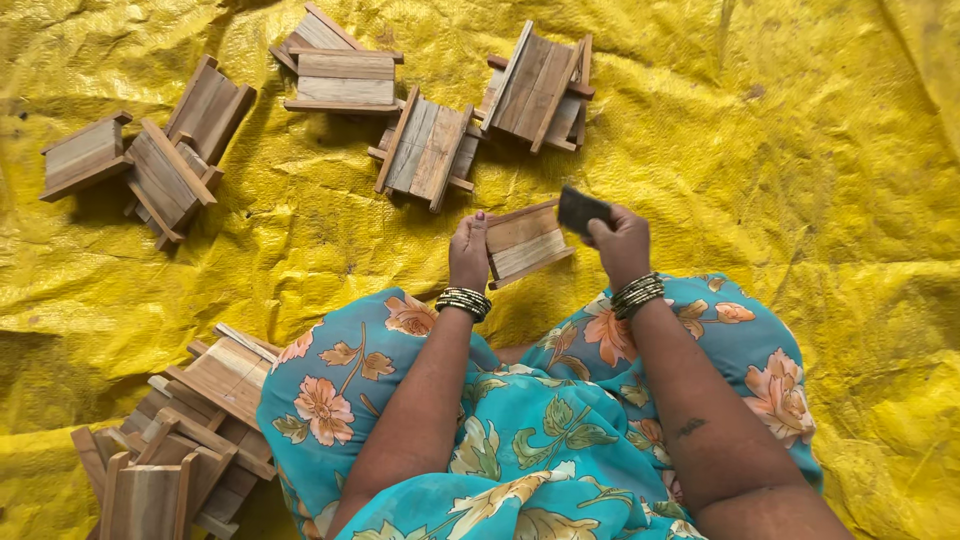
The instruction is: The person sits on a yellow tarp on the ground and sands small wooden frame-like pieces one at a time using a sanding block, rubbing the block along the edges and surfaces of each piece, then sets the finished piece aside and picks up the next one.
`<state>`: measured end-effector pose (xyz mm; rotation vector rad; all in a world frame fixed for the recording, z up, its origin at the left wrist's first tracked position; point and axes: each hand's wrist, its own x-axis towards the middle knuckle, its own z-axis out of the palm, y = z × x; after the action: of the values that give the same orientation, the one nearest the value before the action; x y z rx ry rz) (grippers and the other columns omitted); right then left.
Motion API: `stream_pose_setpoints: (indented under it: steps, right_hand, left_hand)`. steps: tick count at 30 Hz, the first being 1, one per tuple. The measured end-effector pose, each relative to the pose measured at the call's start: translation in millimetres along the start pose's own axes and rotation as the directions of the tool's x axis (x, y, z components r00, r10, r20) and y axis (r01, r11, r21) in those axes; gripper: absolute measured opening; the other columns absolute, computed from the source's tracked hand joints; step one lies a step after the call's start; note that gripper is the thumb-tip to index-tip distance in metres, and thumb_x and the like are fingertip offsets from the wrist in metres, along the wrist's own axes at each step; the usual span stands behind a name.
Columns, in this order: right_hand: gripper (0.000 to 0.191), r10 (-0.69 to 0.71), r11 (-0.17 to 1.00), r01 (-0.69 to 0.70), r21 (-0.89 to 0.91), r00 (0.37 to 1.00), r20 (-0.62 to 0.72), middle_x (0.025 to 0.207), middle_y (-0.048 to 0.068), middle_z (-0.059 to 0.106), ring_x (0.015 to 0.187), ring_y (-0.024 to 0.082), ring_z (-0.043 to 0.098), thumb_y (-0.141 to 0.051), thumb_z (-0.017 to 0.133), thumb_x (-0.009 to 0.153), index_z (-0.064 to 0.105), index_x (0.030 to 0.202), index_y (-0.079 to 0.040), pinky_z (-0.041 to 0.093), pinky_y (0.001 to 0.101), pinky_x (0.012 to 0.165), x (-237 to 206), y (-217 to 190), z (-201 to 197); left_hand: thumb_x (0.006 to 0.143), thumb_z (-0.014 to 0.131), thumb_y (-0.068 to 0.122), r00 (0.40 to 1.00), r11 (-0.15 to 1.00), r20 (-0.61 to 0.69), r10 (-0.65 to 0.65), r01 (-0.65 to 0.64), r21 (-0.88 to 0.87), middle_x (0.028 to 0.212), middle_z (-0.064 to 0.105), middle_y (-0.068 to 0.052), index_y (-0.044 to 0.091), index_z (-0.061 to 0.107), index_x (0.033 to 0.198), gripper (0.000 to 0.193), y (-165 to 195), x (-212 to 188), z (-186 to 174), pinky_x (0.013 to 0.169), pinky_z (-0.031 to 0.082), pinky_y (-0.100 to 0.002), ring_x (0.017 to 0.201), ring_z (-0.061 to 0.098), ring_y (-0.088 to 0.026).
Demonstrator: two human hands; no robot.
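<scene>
The left hand is closing its fingers on a small wooden panel, while the right hand is pinching a dark block, likely rubbing it smooth next.

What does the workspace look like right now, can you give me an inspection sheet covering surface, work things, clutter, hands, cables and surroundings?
Surface: crinkled yellow tarp spread on the ground.
Job's things: small wooden panel held upright over the lap; dark block against its upper right corner.
Clutter: finished wooden pieces scattered across the top of the tarp; stack of wooden pieces at lower left.
Hands: left hand grips the panel's left edge; right hand pinches the dark block. Bangles on both wrists.
Cables: nothing seen.
Surroundings: person's floral turquoise garment fills the bottom; nothing else seen beyond the tarp.
</scene>
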<state>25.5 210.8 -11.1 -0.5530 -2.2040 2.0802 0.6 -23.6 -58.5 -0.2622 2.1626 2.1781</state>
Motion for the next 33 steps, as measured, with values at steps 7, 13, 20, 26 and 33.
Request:
stream_pose_setpoints:
  steps: [7,13,20,26,33]
  right_hand:
    - [0.028,-0.301,0.720,0.378,-0.582,0.926,0.230,0.107,0.016,0.073,0.093,0.032,0.072,-0.006,0.067,0.088,0.075,0.115,-0.008,0.057,0.0415,0.084,-35.8,-32.6,34.6]
    - [0.042,-0.311,0.638,0.439,-0.633,0.899,0.309,0.111,0.018,0.067,0.103,0.039,0.063,-0.002,0.067,0.082,0.070,0.124,-0.010,0.051,0.0482,0.092,-52.7,-45.5,46.2]
    - [0.050,-0.445,0.491,0.518,-0.701,0.841,0.309,0.127,0.016,0.068,0.118,0.034,0.064,0.004,0.057,0.081,0.067,0.130,-0.005,0.050,0.0456,0.105,-41.3,-29.6,38.2]
    - [0.051,-0.101,0.570,0.268,-0.777,0.961,0.257,0.136,0.018,0.062,0.127,0.034,0.060,0.005,0.042,0.097,0.059,0.143,-0.009,0.049,0.0427,0.111,-55.0,-35.4,56.9]
    - [0.065,-0.439,0.474,0.589,-0.655,0.802,0.404,0.154,0.024,0.049,0.143,0.039,0.046,0.006,0.049,0.084,0.052,0.148,-0.003,0.039,0.0465,0.117,-81.6,-6.8,80.3]
  left_hand:
    - [0.111,0.042,0.041,0.997,0.998,0.029,-0.069,0.069,0.003,0.087,0.060,-0.004,0.003,0.070,0.116,0.047,17.2,-9.7,-3.9,0.075,0.047,-0.029,0.079,0.053,-0.012]
    - [0.113,0.041,0.042,1.000,1.000,0.005,-0.011,0.011,-0.010,0.092,0.059,-0.003,0.004,0.070,0.115,0.047,15.9,-13.5,0.3,0.082,0.047,-0.027,0.084,0.052,-0.011]
    - [0.109,0.049,0.038,1.000,0.996,0.000,0.006,-0.006,-0.089,0.107,0.066,-0.005,0.004,0.063,0.113,0.037,14.8,-14.2,8.0,0.097,0.048,-0.028,0.100,0.058,-0.012]
    - [0.110,0.047,0.040,0.993,0.992,0.009,0.121,-0.120,-0.038,0.111,0.068,-0.006,0.004,0.059,0.114,0.037,23.4,-18.9,13.2,0.099,0.048,-0.029,0.105,0.061,-0.012]
    - [0.111,0.046,0.036,0.993,0.995,-0.061,0.102,-0.103,0.000,0.101,0.068,-0.008,0.003,0.056,0.111,0.035,16.5,-26.1,11.2,0.086,0.053,-0.032,0.092,0.063,-0.016]
